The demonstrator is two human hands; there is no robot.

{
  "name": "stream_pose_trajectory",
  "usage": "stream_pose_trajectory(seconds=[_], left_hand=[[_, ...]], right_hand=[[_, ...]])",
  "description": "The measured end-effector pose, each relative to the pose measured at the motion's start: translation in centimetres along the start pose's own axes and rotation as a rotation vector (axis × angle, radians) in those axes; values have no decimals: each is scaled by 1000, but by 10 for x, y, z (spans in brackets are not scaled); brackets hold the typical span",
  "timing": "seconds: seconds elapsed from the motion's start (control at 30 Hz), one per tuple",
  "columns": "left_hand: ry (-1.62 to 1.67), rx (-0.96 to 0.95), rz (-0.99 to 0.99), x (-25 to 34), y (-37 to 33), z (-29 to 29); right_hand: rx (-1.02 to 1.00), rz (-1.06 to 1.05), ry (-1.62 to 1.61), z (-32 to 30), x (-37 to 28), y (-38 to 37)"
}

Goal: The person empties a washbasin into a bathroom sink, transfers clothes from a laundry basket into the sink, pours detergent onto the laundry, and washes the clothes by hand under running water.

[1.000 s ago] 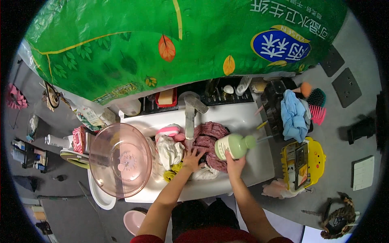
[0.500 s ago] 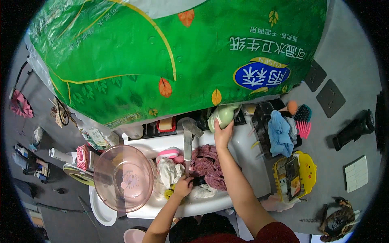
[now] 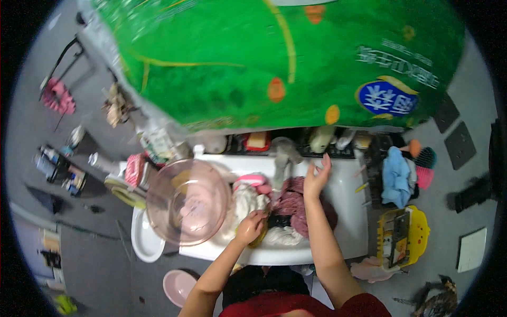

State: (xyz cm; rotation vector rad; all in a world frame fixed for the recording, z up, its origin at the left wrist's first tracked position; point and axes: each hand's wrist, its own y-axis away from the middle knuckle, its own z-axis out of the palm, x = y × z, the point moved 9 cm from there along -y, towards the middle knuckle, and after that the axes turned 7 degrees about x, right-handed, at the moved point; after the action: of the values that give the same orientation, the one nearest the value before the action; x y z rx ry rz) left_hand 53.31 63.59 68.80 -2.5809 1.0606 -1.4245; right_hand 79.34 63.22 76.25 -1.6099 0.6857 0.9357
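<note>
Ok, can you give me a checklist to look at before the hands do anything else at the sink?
1. Green bottle on the black shelf behind the sink: ok.
2. Right hand free: ok, its grip is open and holds nothing, just in front of the bottle.
3. Left hand free: cannot tell, its fingers are curled over the laundry.
4. Dark pink cloth inside the white sink: ok.
5. Soap in its red dish: ok.
6. Water off at the faucet: cannot tell, the picture is too blurry there.
</note>
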Motion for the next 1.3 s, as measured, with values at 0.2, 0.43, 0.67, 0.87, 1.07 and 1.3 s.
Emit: stream_pose_trajectory(seconds=[0.2,0.43,0.67,0.87,1.07,1.3], left_hand=[[-268,435,41,-13,66,-140],[-864,985,-295,-51,155,-274],[245,797,-852,-216,180,-256],[232,790,-859,-249,119,-268],[379,640,-899,-259,76,-267],[587,404,-953,-224,91,-294]], right_hand=[[-327,227,-227,7,21,167],[-634,-296,343,79,-40,229],[-929,13,751,109,23,248],[-731,86,695,58,33,237],[-665,215,764,28,50,243],[-750,346,673,27,58,238]])
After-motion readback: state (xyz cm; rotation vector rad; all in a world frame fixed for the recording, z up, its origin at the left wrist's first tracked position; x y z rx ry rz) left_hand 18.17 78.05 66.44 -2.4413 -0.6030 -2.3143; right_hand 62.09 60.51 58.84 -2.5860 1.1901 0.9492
